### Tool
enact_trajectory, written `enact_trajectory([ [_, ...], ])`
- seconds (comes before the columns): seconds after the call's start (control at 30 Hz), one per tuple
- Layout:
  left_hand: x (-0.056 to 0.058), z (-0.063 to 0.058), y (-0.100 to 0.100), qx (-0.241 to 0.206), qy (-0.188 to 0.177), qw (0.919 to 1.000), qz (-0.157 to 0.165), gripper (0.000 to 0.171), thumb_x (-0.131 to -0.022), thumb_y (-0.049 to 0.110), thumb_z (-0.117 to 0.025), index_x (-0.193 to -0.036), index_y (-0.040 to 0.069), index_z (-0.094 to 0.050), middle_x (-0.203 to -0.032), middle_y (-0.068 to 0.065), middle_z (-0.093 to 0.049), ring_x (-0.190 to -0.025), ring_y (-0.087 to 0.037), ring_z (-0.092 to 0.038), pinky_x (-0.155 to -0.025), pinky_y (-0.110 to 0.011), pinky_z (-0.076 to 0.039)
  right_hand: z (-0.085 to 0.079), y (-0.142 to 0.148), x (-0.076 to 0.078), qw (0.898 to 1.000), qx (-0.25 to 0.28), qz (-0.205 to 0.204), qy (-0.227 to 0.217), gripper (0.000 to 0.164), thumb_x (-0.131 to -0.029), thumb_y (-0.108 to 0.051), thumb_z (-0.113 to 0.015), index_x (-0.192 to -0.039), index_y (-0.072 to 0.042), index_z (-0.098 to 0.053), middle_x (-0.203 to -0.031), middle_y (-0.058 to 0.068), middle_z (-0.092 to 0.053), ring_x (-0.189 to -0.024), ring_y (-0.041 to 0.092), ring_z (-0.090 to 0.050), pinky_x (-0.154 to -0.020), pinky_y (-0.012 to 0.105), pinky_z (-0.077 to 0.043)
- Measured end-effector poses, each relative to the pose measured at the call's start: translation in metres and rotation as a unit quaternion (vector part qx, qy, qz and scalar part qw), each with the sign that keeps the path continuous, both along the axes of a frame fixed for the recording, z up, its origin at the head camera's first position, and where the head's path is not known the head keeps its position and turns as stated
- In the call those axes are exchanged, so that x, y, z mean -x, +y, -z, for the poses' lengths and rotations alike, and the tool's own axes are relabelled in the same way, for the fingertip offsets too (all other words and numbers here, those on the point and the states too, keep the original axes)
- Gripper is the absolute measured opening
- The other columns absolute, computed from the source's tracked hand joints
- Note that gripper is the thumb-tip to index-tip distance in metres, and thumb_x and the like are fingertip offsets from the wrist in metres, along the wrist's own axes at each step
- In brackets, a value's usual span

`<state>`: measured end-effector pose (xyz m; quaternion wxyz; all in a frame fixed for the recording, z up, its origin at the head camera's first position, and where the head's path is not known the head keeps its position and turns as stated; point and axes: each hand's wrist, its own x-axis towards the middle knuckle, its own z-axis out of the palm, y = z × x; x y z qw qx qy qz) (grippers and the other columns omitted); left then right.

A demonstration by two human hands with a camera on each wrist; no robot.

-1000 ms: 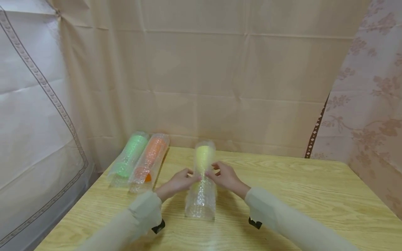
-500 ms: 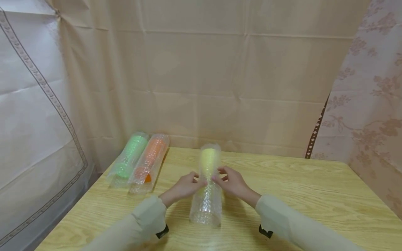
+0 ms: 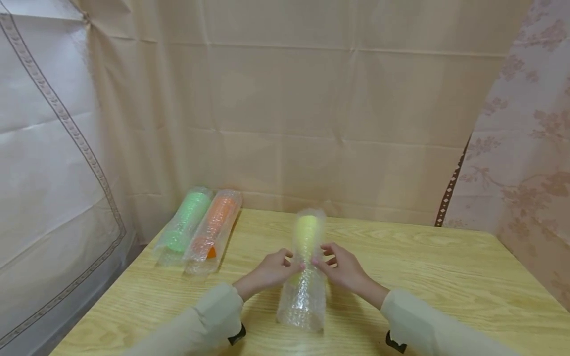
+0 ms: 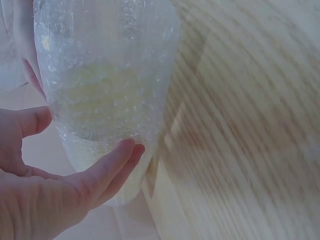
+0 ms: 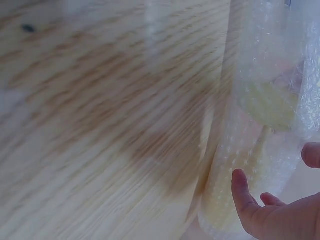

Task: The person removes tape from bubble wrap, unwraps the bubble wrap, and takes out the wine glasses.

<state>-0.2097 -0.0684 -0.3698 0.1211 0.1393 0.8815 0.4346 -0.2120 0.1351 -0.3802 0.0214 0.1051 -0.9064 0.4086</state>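
Observation:
A bubble-wrapped yellow roll-shaped object [image 3: 308, 235] lies lengthwise near the middle of the table, its clear wrap [image 3: 302, 316] running on past the yellow part toward the person. My left hand [image 3: 270, 271] grips its left side, thumb on top of the wrap. From the right, my right hand [image 3: 346, 271] holds it the same way, the two thumbs close together. In the left wrist view, left fingers [image 4: 117, 167] lie along the wrap, with the yellow showing blurred through it. The right wrist view has a right finger [image 5: 241, 187] against the wrapped side.
To the left, a green bubble-wrapped roll [image 3: 190, 217] and an orange bubble-wrapped roll [image 3: 218, 215] lie side by side on the wood-grain table [image 3: 427, 277]. A beige cloth [image 3: 311, 109] hangs behind the table, a white one at left and a floral one at right.
Both hands have shifted the wrapped yellow object to the right and a little toward the person, keeping their hold. The green and orange rolls stay where they were.

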Motion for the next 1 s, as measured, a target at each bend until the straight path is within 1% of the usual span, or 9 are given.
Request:
enact_trajectory([
  [0.2, -0.005, 0.002, 0.008, -0.011, -0.009, 0.9999, 0.004, 0.06, -0.09, 0.04, -0.062, -0.127, -0.005, -0.049, -0.118, -0.027, -0.061, -0.092, -0.032, -0.066, -0.074, -0.043, -0.056, 0.002, 0.009, -0.007, 1.0, -0.002, 0.004, -0.003, 0.049, -0.089, -0.029, -0.067, -0.126, 0.0, -0.055, -0.119, 0.021, -0.063, -0.095, 0.029, -0.066, -0.079, 0.038, -0.057],
  [0.37, -0.007, 0.002, 0.015, -0.021, -0.015, 0.9997, 0.005, 0.059, -0.089, 0.04, -0.063, -0.126, -0.004, -0.049, -0.116, -0.024, -0.062, -0.086, -0.028, -0.066, -0.071, -0.041, -0.056, 0.001, 0.017, -0.012, 1.0, -0.009, 0.003, -0.006, 0.05, -0.089, -0.031, -0.066, -0.128, -0.001, -0.054, -0.121, 0.02, -0.062, -0.097, 0.028, -0.066, -0.079, 0.039, -0.057],
  [0.47, -0.008, 0.002, 0.019, -0.023, -0.016, 0.9996, 0.006, 0.058, -0.089, 0.04, -0.064, -0.125, -0.003, -0.05, -0.113, -0.021, -0.063, -0.088, -0.027, -0.065, -0.072, -0.041, -0.055, -0.002, 0.021, -0.015, 1.0, -0.012, 0.004, -0.007, 0.05, -0.089, -0.031, -0.067, -0.127, -0.001, -0.054, -0.121, 0.021, -0.062, -0.097, 0.028, -0.066, -0.079, 0.038, -0.057],
  [0.6, -0.01, 0.003, 0.024, -0.026, -0.011, 0.9995, 0.013, 0.057, -0.088, 0.04, -0.064, -0.124, -0.003, -0.051, -0.113, -0.021, -0.064, -0.093, -0.03, -0.065, -0.075, -0.043, -0.055, -0.005, 0.027, -0.019, 1.0, -0.016, 0.002, -0.006, 0.051, -0.089, -0.031, -0.067, -0.127, 0.0, -0.053, -0.121, 0.023, -0.062, -0.097, 0.029, -0.067, -0.079, 0.039, -0.057],
  [0.77, -0.012, 0.003, 0.029, -0.024, -0.01, 0.9996, 0.01, 0.061, -0.088, 0.043, -0.064, -0.125, -0.002, -0.05, -0.116, -0.021, -0.063, -0.098, -0.032, -0.064, -0.079, -0.046, -0.055, -0.006, 0.034, -0.022, 1.0, -0.021, 0.003, -0.008, 0.052, -0.089, -0.031, -0.067, -0.127, 0.001, -0.053, -0.121, 0.023, -0.061, -0.098, 0.03, -0.067, -0.08, 0.039, -0.057],
  [0.87, -0.013, 0.002, 0.031, -0.025, -0.021, 0.9995, 0.003, 0.064, -0.088, 0.046, -0.063, -0.127, -0.002, -0.048, -0.12, -0.021, -0.061, -0.104, -0.035, -0.062, -0.083, -0.049, -0.053, -0.007, 0.037, -0.023, 1.0, -0.026, 0.002, -0.008, 0.052, -0.09, -0.031, -0.066, -0.127, 0.001, -0.053, -0.121, 0.023, -0.061, -0.098, 0.03, -0.066, -0.082, 0.04, -0.057],
  [1.0, -0.013, 0.002, 0.032, -0.034, -0.049, 0.9982, -0.012, 0.069, -0.086, 0.051, -0.063, -0.128, -0.002, -0.047, -0.124, -0.022, -0.059, -0.107, -0.036, -0.061, -0.086, -0.052, -0.052, -0.007, 0.04, -0.025, 1.0, -0.027, 0.007, -0.014, 0.051, -0.09, -0.031, -0.065, -0.127, 0.001, -0.053, -0.122, 0.023, -0.06, -0.099, 0.031, -0.066, -0.081, 0.04, -0.057],
])
